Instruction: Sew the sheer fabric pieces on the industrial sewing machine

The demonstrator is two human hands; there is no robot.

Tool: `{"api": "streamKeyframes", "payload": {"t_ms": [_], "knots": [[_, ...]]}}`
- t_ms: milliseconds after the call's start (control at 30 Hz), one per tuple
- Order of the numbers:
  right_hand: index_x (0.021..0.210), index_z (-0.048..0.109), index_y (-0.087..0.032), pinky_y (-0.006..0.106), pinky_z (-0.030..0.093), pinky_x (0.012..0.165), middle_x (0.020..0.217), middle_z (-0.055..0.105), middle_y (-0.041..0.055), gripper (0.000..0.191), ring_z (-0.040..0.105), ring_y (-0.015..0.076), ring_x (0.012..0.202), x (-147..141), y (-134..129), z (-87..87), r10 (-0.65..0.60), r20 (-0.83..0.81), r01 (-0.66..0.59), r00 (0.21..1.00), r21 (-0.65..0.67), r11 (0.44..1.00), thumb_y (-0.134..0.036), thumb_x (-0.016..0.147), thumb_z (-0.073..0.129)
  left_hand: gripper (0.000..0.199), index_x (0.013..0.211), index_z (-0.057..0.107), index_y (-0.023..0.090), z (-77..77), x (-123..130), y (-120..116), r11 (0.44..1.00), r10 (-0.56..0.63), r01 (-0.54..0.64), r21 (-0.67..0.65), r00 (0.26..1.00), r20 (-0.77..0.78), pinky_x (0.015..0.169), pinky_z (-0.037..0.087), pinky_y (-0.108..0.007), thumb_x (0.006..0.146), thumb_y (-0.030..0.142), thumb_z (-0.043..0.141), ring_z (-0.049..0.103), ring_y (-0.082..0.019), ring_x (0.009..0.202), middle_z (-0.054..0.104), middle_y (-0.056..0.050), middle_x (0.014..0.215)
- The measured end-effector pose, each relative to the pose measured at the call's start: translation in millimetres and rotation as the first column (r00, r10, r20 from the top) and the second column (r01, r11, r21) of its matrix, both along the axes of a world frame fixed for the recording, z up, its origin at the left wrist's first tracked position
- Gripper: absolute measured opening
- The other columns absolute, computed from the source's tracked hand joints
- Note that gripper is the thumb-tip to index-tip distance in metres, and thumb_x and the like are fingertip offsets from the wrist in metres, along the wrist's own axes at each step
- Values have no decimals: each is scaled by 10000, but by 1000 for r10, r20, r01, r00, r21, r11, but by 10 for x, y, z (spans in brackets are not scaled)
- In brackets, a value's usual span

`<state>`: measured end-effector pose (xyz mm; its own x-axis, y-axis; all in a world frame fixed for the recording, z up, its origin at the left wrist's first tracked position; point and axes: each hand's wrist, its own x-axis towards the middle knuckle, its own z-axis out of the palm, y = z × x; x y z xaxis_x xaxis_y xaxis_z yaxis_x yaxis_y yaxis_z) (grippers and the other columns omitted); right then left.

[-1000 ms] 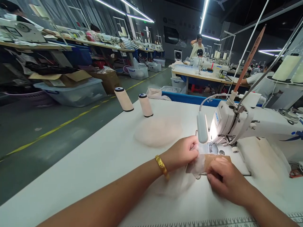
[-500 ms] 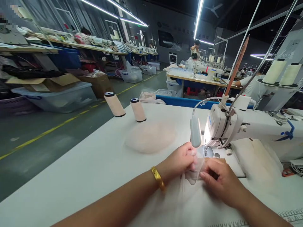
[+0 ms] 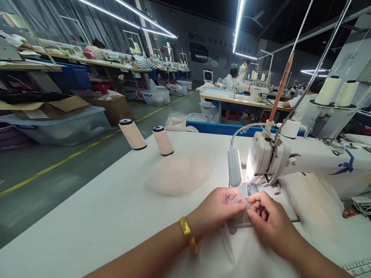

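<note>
Thin, pale see-through fabric [image 3: 232,247] hangs from both hands and spreads toward my body. My left hand [image 3: 224,206], with a gold bracelet [image 3: 188,233] at the wrist, is closed on a gathered part of it. Close beside it, my right hand [image 3: 268,216] pinches the fabric's edge between thumb and fingers. Both hands are just in front of the needle area of a white sewing machine [image 3: 257,154], whose small lamp [image 3: 234,168] shines there. An oval, sheer pale piece [image 3: 179,175] lies on the white table [image 3: 101,204] to the left.
Two peach thread cones [image 3: 132,134] stand at the table's far left edge. More pale fabric [image 3: 313,200] lies right of the machine bed. A ruler [image 3: 356,266] is at the lower right. Cream cones [image 3: 327,90] sit on a stand. Other people work at machines behind.
My hands have come closer together, the fingertips now nearly meeting on the fabric. The left hand has turned so its thumb points right. The whole view has shifted slightly.
</note>
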<state>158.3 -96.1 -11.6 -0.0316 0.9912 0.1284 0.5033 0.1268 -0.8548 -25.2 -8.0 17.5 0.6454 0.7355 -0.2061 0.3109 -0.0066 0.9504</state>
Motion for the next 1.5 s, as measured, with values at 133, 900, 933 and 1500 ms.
{"api": "streamKeyframes", "payload": {"t_ms": [133,900,933,1500], "knots": [[1066,599,-221,275,436,634,839,638,-4,181,579,157,722,-10,21,6,2,-33,-2,999,14,1000,-378,986,557,245,743,750,173,16,19,-2,998,-15,14,55,1000,22,640,429,-254,732,396,649,560,-168,719,670,-12,732],[816,568,-226,267,364,561,715,610,-23,194,521,143,618,-13,24,-2,-90,86,79,992,129,988,-311,981,511,244,844,716,198,-11,58,-87,990,-29,29,137,1000,0,665,468,-264,774,408,616,617,-205,797,710,-19,821],[816,569,-226,266,366,559,714,615,-22,199,524,144,620,-15,23,4,-87,84,76,993,128,989,-317,983,512,237,826,701,194,-22,59,-86,990,-19,20,139,1000,-7,640,454,-257,773,410,618,606,-198,775,696,-15,797],[770,435,-242,293,341,600,648,555,-22,177,558,196,649,-27,181,-138,-211,444,133,871,199,971,-186,922,506,229,1035,606,199,-230,124,-201,493,274,28,870,944,-186,849,440,-463,806,183,602,536,-318,979,631,-113,1094]]}}
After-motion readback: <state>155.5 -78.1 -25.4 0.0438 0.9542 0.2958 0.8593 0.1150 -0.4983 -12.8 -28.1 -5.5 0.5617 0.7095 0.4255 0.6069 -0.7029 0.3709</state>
